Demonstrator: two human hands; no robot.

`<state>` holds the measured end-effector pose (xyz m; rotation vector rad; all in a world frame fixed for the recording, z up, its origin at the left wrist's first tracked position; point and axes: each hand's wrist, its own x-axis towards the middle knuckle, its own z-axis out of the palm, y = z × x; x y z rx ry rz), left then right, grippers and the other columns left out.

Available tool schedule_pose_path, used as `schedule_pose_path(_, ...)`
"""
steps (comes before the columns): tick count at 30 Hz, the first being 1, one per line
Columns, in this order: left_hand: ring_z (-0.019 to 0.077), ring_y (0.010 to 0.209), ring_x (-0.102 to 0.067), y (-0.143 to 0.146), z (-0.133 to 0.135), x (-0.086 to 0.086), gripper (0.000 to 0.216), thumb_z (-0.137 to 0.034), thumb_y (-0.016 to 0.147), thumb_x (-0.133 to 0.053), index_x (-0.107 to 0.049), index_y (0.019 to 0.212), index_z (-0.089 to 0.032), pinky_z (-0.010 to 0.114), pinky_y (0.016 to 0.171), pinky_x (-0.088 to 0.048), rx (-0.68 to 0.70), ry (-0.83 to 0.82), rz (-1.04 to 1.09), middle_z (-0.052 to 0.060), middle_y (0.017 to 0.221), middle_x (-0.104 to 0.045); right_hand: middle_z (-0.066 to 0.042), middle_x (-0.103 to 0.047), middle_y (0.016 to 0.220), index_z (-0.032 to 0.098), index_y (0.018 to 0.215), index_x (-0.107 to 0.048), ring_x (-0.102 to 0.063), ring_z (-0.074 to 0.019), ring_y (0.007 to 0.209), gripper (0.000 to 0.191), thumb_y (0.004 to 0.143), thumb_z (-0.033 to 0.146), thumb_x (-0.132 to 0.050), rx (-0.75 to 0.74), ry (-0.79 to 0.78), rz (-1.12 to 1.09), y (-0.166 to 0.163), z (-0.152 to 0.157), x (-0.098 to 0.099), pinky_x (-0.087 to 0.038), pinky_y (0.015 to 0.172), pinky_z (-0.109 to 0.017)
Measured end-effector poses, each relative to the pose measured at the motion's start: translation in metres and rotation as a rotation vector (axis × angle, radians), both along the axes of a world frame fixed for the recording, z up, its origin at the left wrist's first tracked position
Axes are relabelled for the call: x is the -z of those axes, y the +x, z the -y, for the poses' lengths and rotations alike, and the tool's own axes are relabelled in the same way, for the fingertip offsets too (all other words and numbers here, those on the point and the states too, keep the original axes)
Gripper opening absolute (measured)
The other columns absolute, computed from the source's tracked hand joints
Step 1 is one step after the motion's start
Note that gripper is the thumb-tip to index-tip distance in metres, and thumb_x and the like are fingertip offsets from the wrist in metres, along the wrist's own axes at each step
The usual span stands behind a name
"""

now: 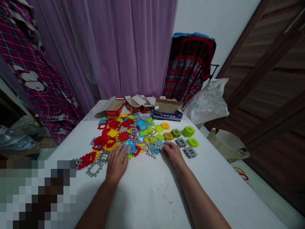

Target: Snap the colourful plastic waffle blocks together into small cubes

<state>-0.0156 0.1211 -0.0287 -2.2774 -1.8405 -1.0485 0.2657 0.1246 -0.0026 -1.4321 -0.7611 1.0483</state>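
A pile of flat interlocking plastic tiles (pixel 128 133) in red, yellow, blue, green and grey lies spread on the white table (pixel 152 194). My left hand (pixel 116 163) rests palm down at the pile's near edge, fingers slightly apart and touching grey and blue tiles. My right hand (pixel 173 151) lies at the pile's right side with its fingertips pinched on a grey tile (pixel 158 145). Assembled cubes stand to the right: two bright green (pixel 188 131), a darker green one (pixel 175 133), yellow ones (pixel 165 126) and grey ones (pixel 190 152).
Open cardboard boxes line the far table edge: a red one (pixel 114 108), two small red ones (pixel 139 106), a blue-and-tan one (pixel 168 111). A plastic bag (pixel 207 101) hangs off the right edge. Purple curtains behind, a wooden door on the right.
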Motion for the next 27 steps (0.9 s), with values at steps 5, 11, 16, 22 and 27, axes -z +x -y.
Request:
schedule_pose_path(5, 0.0272, 0.121, -0.060, 0.000, 0.000, 0.000, 0.036, -0.028, 0.088, -0.047, -0.068, 0.118, -0.025, 0.050, 0.112, -0.038, 0.011, -0.006, 0.007, 0.009, 0.130, -0.067, 0.000, -0.068, 0.064, 0.021, 0.082, -0.067, -0.061, -0.0169, 0.056, 0.029, 0.064, 0.045, -0.068, -0.011, -0.009, 0.303, 0.012, 0.017, 0.021, -0.048, 0.050, -0.027)
schedule_pose_path(11, 0.0288, 0.121, -0.060, 0.000, 0.001, -0.002, 0.037, -0.028, 0.089, -0.046, -0.068, 0.117, -0.024, 0.052, 0.112, -0.038, 0.020, -0.019, 0.013, 0.011, 0.130, -0.067, -0.008, -0.073, 0.110, 0.022, 0.108, -0.069, -0.067, -0.0232, 0.095, 0.040, 0.072, 0.037, -0.060, -0.073, 0.148, 0.795, 0.028, 0.029, 0.018, -0.053, 0.087, -0.040)
schedule_pose_path(16, 0.0277, 0.122, -0.059, -0.001, 0.000, -0.001, 0.037, -0.029, 0.087, -0.047, -0.068, 0.118, -0.026, 0.051, 0.114, -0.037, 0.017, -0.027, 0.012, 0.008, 0.131, -0.066, -0.010, -0.066, 0.129, 0.023, 0.128, -0.062, -0.058, -0.0256, 0.120, 0.056, 0.073, 0.030, -0.065, -0.265, 0.208, 1.068, 0.028, 0.023, 0.010, -0.045, 0.103, -0.042)
schedule_pose_path(22, 0.0281, 0.123, -0.060, -0.002, -0.001, 0.000, 0.038, -0.030, 0.088, -0.046, -0.068, 0.119, -0.025, 0.050, 0.113, -0.038, 0.015, -0.028, 0.003, 0.009, 0.132, -0.066, -0.009, -0.070, 0.112, 0.022, 0.119, -0.064, -0.062, -0.0250, 0.105, 0.046, 0.079, 0.043, -0.066, -0.156, 0.093, 1.182, 0.015, 0.029, 0.004, -0.047, 0.090, -0.037)
schedule_pose_path(27, 0.0278, 0.123, -0.060, -0.001, -0.001, -0.001, 0.037, -0.029, 0.088, -0.047, -0.068, 0.118, -0.025, 0.050, 0.113, -0.037, 0.011, -0.041, 0.001, 0.008, 0.132, -0.066, -0.007, -0.071, 0.092, 0.023, 0.107, -0.065, -0.066, -0.0239, 0.086, 0.049, 0.080, 0.063, -0.060, -0.035, -0.211, 1.214, 0.000, 0.043, -0.007, -0.043, 0.067, -0.031)
